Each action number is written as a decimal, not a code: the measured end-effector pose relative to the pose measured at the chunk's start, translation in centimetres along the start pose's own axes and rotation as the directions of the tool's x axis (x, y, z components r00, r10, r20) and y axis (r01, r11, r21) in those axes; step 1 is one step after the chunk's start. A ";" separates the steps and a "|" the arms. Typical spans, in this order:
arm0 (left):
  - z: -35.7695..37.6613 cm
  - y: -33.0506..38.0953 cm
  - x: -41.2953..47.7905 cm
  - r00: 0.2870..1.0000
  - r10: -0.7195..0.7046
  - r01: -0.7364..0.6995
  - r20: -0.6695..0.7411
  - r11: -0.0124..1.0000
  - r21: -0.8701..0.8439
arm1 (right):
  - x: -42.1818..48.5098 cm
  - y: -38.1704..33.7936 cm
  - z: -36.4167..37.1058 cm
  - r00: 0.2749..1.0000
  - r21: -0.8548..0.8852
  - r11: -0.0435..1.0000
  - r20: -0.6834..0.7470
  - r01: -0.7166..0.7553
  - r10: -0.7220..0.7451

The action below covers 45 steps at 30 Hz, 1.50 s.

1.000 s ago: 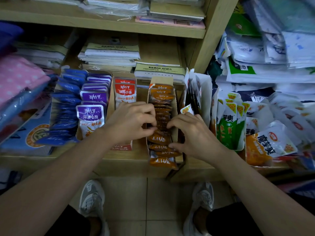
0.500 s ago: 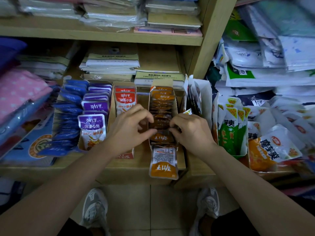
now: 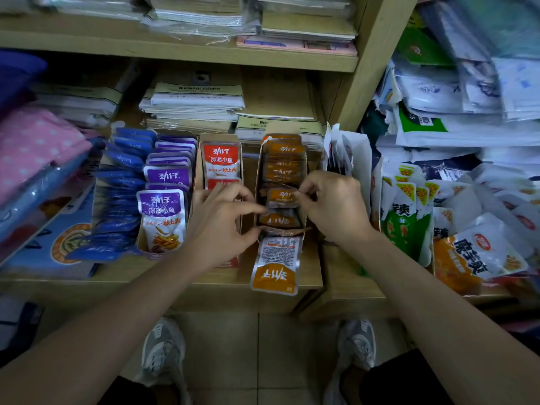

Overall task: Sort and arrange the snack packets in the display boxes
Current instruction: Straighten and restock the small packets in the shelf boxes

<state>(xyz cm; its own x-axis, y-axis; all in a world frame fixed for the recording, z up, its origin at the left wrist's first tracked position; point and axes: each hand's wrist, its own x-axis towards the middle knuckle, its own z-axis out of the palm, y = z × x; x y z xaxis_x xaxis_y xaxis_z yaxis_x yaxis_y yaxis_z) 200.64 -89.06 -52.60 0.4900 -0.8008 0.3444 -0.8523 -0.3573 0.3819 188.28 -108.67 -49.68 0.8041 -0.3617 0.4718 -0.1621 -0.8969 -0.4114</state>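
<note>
Left of centre: purple packets [image 3: 163,211] stand boxed. Centre: left hand [image 3: 222,226], fingers curled, index tip against the raised orange packet [image 3: 282,197]; grasp cannot be confirmed. Right hand [image 3: 333,206] pinches that packet's right edge over the orange display box [image 3: 305,168]. A loose packet [image 3: 276,264] lies below the box.

The orange packets [image 3: 283,171] are packing the display box [image 3: 259,173] between the left hand [image 3: 222,226] and the right hand [image 3: 333,209], leaving no gap. One loose orange packet [image 3: 276,267] is lying nearer than both hands, blocking the box mouth. Red packets [image 3: 221,160] are standing beyond the left hand; a white carton [image 3: 355,159] is crowding the right hand's outer side. Bare shelf [image 3: 346,273] is showing under the right wrist
</note>
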 end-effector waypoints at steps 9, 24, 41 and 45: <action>0.1 0.0 0.5 0.987 0.159 -0.160 0.028 0.983 0.090 | -0.3 0.2 -1.0 0.987 0.040 0.999 0.158 0.011 -0.017; 1.0 0.7 1.1 0.993 0.098 -0.095 -0.071 0.995 0.044 | -5.2 -1.2 -2.8 0.977 0.100 0.975 0.056 0.200 -0.206; -0.8 2.3 -4.2 0.956 0.241 -0.247 -0.168 0.969 -0.018 | -15.1 -0.8 1.1 0.902 0.330 0.934 0.432 -0.138 -0.019; 0.7 4.1 -10.8 0.967 0.251 -0.254 -0.038 0.955 -0.154 | -18.5 -2.2 3.5 0.882 0.279 0.960 0.457 -0.021 -0.113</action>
<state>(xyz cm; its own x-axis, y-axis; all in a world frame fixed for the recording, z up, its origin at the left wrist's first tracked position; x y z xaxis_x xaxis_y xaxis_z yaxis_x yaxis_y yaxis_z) 191.75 -82.23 -55.40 0.2666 -0.8461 0.4615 -0.9101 -0.0634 0.4096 175.79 -99.13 -60.25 0.9891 -0.1015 0.1064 -0.0134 -0.7827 -0.6222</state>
